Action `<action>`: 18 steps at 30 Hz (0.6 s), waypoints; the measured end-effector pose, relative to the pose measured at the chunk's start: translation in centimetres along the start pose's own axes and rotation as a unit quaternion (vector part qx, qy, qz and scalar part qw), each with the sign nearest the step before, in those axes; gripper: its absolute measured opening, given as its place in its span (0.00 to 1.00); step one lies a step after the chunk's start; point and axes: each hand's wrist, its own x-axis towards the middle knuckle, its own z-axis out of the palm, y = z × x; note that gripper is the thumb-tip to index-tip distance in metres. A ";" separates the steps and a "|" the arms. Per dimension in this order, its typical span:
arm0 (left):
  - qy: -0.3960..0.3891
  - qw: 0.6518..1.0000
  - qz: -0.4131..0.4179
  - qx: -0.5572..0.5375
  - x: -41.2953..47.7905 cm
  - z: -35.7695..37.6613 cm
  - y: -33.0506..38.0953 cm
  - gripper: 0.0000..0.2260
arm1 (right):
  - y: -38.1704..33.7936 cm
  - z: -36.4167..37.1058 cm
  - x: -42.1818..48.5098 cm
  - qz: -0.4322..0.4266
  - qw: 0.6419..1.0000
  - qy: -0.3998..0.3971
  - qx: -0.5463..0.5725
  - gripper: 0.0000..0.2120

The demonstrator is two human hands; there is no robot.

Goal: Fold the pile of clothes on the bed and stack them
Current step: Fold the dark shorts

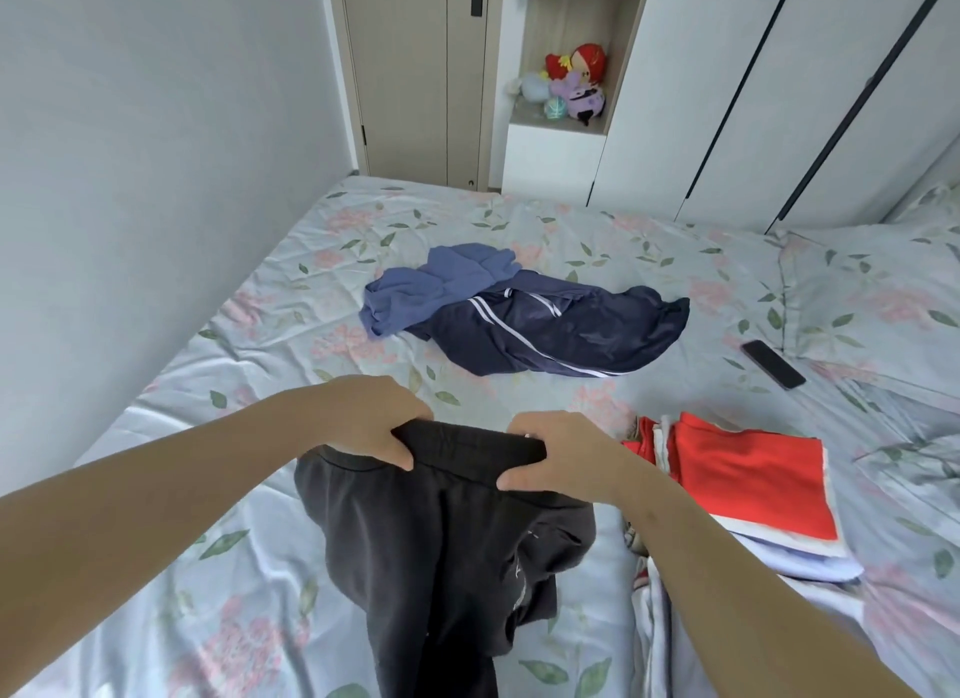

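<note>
Now both hands, left hand [374,419] and right hand [558,453], grip black trousers [441,552].

Cloth nearly everywhere, matt apart from one garment.
Centre: shiny smooth navy track garment [550,331] beside matt blue cotton [415,294]; bottom: matt black pants [441,552]; printed bedsheet [260,567] creased; right: glossy phone [773,364]; top: wood-grain door [410,73].

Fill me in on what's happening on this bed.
A person is folding laundry on the bed. The left hand and right hand both grip a black garment along its top edge, with the rest hanging and bunched below. A folded stack, red on top, sits to the right. Farther off, a navy striped garment and a lighter blue garment lie unfolded, with a phone nearby.
</note>
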 end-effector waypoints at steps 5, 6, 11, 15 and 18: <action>-0.014 0.999 -0.018 0.048 0.5 1.0 -1.0 0.07 | 3.6 1.9 -1.6 0.113 0.973 -0.191 -0.069 0.12; -0.029 0.998 -0.026 0.049 0.4 1.3 -1.3 0.07 | 4.5 2.6 -2.2 0.148 0.960 -0.216 -0.095 0.13; -0.119 0.990 -0.046 0.059 0.1 3.0 -2.2 0.13 | 7.1 3.8 -3.9 0.236 0.916 -0.193 -0.262 0.18; -0.105 0.989 -0.073 0.076 0.2 3.5 -3.2 0.14 | 7.2 2.9 -3.6 0.256 0.911 -0.026 -0.323 0.15; 0.026 0.983 -0.095 0.156 0.4 2.6 -4.0 0.15 | 6.9 1.7 -2.8 0.263 0.892 0.103 -0.354 0.21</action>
